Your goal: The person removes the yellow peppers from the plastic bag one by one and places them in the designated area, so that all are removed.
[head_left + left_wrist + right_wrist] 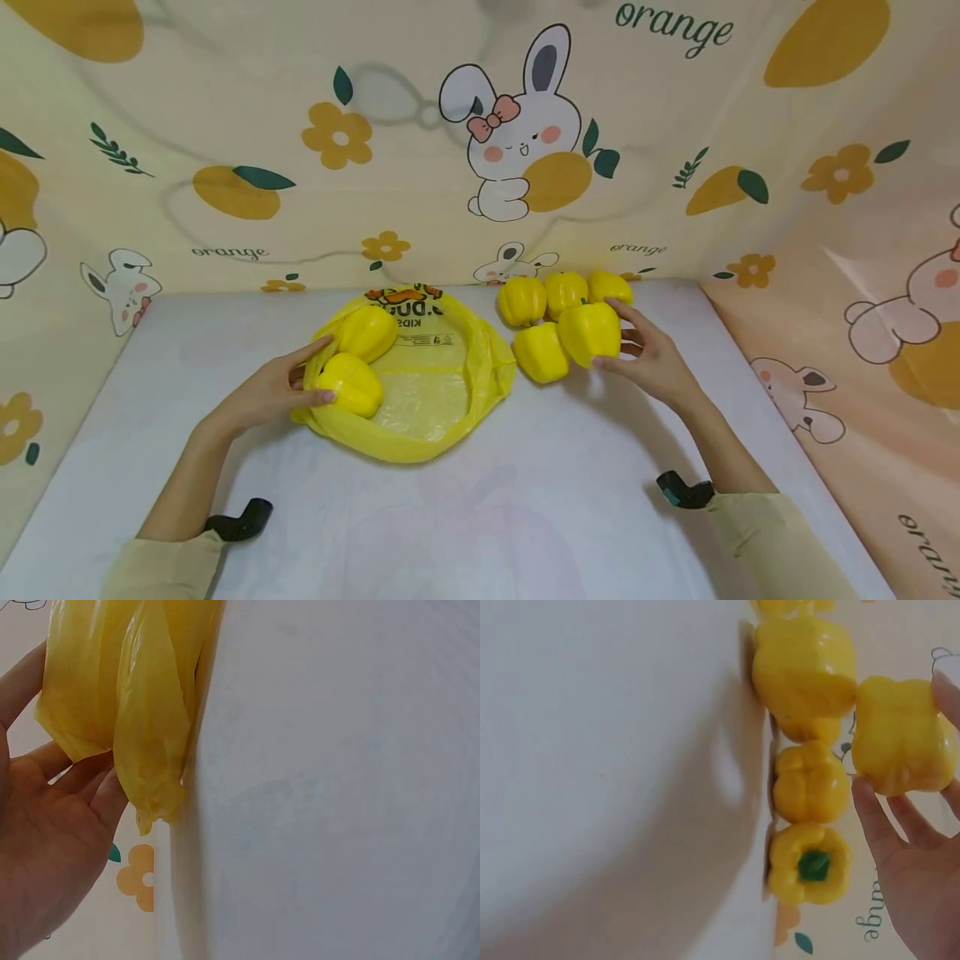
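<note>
A yellow plastic bag (420, 446) lies with its mouth spread wide, and two yellow bell peppers (351, 386) sit inside its left part. My left hand (288, 379) holds the bag's left rim, thumb over the edge against the nearer pepper. From the left wrist view, the fingers of that hand (60, 832) reach behind the bag's folds (154, 712). Between thumb and fingers, my right hand (652, 358) grips another yellow bell pepper (590, 333). The right wrist view has this pepper (904, 735) raised off the table.
Several more yellow bell peppers (522, 300) stand grouped at the back of the white table (480, 533), right of the bag; one (542, 354) lies nearer the front. One shows a green stem (814, 864). A printed cloth (420, 192) rises behind the table and at its sides.
</note>
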Motion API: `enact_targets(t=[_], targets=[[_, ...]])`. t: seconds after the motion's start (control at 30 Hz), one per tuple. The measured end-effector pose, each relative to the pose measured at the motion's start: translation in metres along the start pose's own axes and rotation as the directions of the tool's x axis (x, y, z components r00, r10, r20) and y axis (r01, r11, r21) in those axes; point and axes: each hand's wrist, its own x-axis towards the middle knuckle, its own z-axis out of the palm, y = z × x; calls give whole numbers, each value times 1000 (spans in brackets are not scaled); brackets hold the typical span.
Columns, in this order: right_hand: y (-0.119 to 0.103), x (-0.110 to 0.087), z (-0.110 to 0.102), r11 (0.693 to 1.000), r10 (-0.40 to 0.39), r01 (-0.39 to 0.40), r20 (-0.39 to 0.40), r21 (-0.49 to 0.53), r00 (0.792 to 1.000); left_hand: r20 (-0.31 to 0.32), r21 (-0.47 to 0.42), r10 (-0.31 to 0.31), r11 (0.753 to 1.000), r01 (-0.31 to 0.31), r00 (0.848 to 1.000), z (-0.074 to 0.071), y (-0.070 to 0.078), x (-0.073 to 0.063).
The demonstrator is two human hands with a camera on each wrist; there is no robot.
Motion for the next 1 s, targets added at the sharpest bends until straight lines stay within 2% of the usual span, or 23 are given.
enact_targets(t=[0.17, 0.47, 0.77, 1.0], targets=[[2, 0, -1, 1000, 16, -16, -10, -19, 1000, 0, -8, 4, 1000, -4, 1000, 0, -1, 0], [25, 2, 3, 995, 78, -78, 3, -65, 997, 0, -7, -14, 1000, 14, 1000, 0, 0, 1], [28, 4, 10, 988, 117, -110, 53, -111, 992, -1, -14, -13, 1000, 13, 1000, 1, -1, 1], [32, 4, 15, 985, 136, -129, 56, -112, 989, 1, -20, -18, 1000, 18, 1000, 1, -2, 1]])
